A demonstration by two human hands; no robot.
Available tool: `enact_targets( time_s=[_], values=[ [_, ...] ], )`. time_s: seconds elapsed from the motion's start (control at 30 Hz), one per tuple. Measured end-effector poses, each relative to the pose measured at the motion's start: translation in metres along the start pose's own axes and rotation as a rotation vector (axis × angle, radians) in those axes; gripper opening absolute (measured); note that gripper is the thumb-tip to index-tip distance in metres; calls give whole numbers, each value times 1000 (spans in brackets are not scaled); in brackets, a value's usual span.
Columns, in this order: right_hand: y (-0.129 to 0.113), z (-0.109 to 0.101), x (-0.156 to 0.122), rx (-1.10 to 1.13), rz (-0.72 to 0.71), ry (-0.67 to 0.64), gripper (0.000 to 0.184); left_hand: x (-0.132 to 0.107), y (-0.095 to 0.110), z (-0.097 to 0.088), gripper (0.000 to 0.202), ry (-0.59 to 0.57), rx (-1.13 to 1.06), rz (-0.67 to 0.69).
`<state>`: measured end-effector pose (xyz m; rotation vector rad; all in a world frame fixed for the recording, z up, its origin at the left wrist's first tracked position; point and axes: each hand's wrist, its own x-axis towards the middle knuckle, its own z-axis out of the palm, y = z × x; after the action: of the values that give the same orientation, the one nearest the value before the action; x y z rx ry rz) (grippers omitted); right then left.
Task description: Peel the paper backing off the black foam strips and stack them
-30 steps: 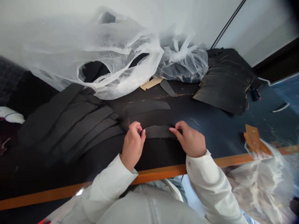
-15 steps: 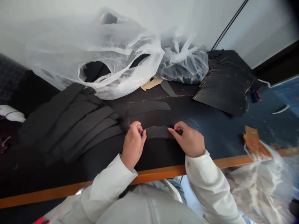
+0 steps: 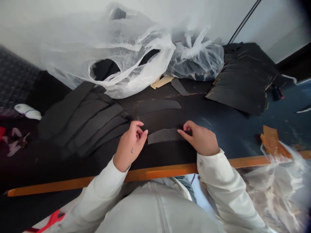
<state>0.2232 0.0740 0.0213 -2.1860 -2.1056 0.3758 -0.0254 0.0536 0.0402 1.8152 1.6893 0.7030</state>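
Touching right fingers (image 3: 186, 136), a matte black strip (image 3: 164, 135) curves.

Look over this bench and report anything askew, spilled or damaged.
No spill shows. The tan pieces by the open plastic bag look odd for their colour among the dark pieces, and the short grey piece beside them lies at a slant. Pale scuffs mark the tabletop. The front strip shows no clear damage.
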Motion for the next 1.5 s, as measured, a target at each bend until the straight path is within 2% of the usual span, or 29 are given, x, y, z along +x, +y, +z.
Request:
enact_targets(
  time_s=[0.13,0.3,0.43,0.53,0.6,0.67,0.73,0.83,0.9,0.97,1.03,1.1,1.2,1.3,1.37,1.43,1.5],
  values=[
    [-2,-1,-3,4,11,16,23,-6,1,-3,32,-36,-163,-120],
    [-5,-1,-5,-7,34,14,23,-6,-11,11,28,-24,-117,-43],
    [-5,0,-5,-9,27,12,23,-6,-15,17,25,-13,69,66],
    [-3,1,-7,-11,16,29,24,-7,-9,18,20,-27,338,92],
    [-2,3,-8,-9,1,55,24,-8,-6,14,19,-51,505,80],
    [0,5,-10,-5,-14,74,25,-9,-5,6,19,-110,552,130],
    [1,6,-11,2,-34,80,25,-7,-7,-6,15,-128,468,226],
    [4,7,-12,24,-70,81,25,0,-9,-24,15,-51,251,398],
    [4,8,-12,42,-94,80,26,9,-5,-29,21,-92,101,543],
    [4,8,-12,52,-122,69,26,20,0,-24,27,-276,-21,682],
    [5,7,-12,52,-146,45,26,31,5,-10,30,-476,-73,777],
    [7,7,-11,57,-165,12,25,37,7,10,27,-587,-40,829],
    [11,7,-10,123,-198,-6,22,33,3,36,24,-588,109,921],
    [11,6,-13,206,-145,59,23,21,-5,48,54,-501,250,1021],
    [5,5,-19,183,-17,179,28,15,-8,48,69,-453,312,1054],
    [-3,2,-26,128,92,323,35,14,-9,46,74,-439,370,1083],
    [-5,-1,-33,79,129,463,44,16,-7,44,77,-450,422,1101]
  ],
)
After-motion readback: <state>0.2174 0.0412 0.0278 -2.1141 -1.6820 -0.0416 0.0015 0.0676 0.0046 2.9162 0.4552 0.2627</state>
